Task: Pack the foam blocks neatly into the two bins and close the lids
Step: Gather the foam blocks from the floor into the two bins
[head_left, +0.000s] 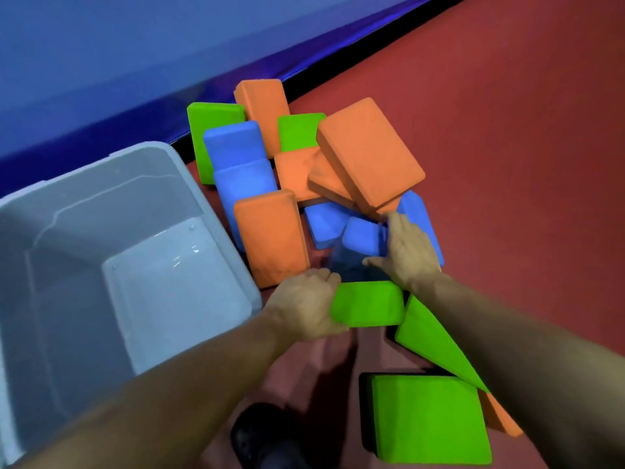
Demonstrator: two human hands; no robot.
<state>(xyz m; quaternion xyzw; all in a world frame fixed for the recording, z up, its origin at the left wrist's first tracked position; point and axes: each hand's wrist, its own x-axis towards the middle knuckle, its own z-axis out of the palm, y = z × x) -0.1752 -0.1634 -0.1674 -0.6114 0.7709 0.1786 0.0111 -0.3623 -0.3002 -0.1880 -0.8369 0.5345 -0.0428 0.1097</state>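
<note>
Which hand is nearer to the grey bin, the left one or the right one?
The left. The left hand grips the end of a green block just beside the grey bin and its near corner. The right hand is farther away, on a blue block in the pile.

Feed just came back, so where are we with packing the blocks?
Nothing packed yet: the one bin in view is open and empty, no lid in view. In hand: the left hand grips a green block; the right hand is on a blue block. Left: the whole pile, filling, closing. A second bin isn't visible.
</note>
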